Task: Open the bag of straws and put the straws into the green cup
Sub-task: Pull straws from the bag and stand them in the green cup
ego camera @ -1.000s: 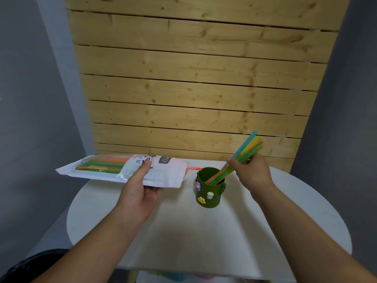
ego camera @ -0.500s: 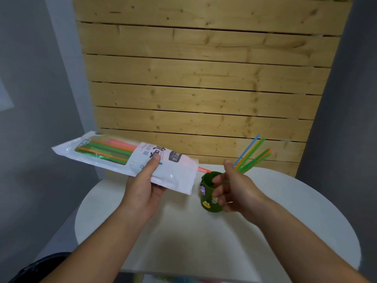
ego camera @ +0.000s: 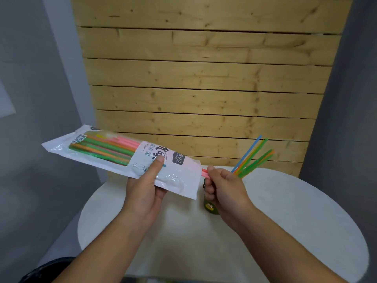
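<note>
Head view: over a round white table (ego camera: 285, 211), the left hand (ego camera: 144, 193) holds the bag (ego camera: 179, 178) aloft, thumb pressed on its printed face and fingers curled beneath, the open mouth tilted down toward the right; the right hand (ego camera: 224, 186), fingers curled, pinches the tip of a pink straw (ego camera: 204, 172) poking out of that mouth; by the look of it the bag is already open and the work is mid-transfer, one straw at a time; several straws (ego camera: 253, 156) fan up behind the right hand, leaning toward the slat wall (ego camera: 204, 78), and they appear to stand in the cup (ego camera: 210, 208), which sits on the table just below the right hand and near the bag's mouth; many packed straws (ego camera: 106, 150) lie in the bag's clear far half, so most of the job seems left; the next move likely calls for a straight pull along the bag's length while the left hand keeps it steady, then a short carry to the cup; the cup is largely hidden by the right hand, only a green patch with a sticker showing, and its rim cannot be seen; the left fingers under the bag are out of sight, and the print on the bag is too small to read.
</note>
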